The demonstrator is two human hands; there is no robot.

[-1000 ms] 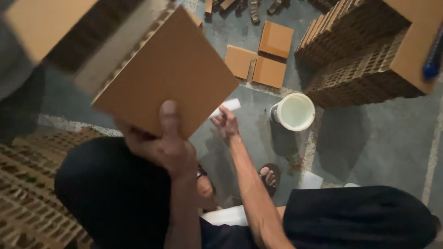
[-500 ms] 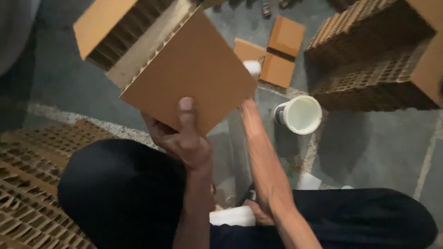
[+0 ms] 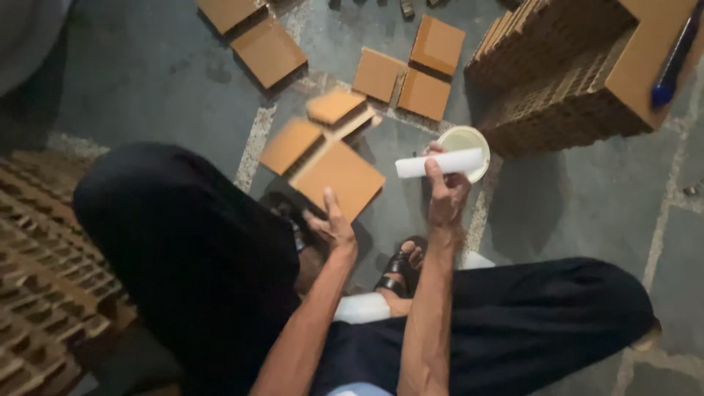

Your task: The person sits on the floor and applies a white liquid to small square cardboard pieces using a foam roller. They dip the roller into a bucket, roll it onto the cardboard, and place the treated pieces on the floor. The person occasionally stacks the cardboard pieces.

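Observation:
My left hand (image 3: 334,224) lies low over the floor with its fingers spread, touching the near edge of a brown cardboard square (image 3: 343,176) that rests there. Two more brown pieces (image 3: 323,121) lie just beyond it, blurred. A white cylinder-shaped tube (image 3: 440,163) is gripped in my right hand (image 3: 445,194), held level above the floor. Right behind the tube stands a small white cup (image 3: 469,138). My knees in dark trousers frame both arms.
A tall stack of honeycomb cardboard blocks (image 3: 557,81) fills the upper right, with a blue pen-like thing (image 3: 671,62) on top. Several brown squares (image 3: 424,94) lie on the grey floor ahead. Another honeycomb stack (image 3: 37,249) sits at my left. My sandalled foot (image 3: 400,268) is below.
The large cardboard piece that my left hand held up near the camera has come down to the floor. My right hand with the white tube has drawn back toward the cup.

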